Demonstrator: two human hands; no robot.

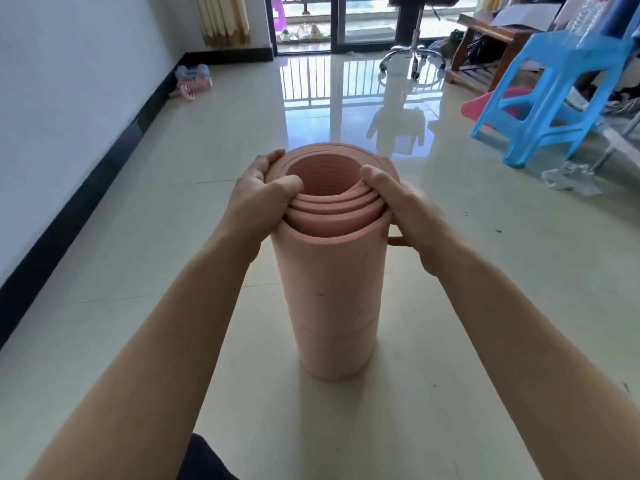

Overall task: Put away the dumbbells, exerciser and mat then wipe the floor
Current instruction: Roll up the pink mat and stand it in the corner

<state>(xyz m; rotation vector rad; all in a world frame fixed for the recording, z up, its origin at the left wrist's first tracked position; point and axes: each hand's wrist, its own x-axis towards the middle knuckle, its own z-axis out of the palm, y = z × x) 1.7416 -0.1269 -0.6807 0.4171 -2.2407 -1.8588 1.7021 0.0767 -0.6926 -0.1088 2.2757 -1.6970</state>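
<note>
A rolled pink mat stands upright on the tiled floor in front of me. My left hand grips its top rim on the left, thumb hooked over the inner layers. My right hand grips the rim on the right, thumb inside the roll and fingers round the outside. Far off by the left wall lie the bluish dumbbells and a pink exerciser beside them on the floor.
A blue plastic stool stands at the right with crumpled white paper near its foot. A swivel chair base and a wooden bench are at the back right, before a glass balcony door.
</note>
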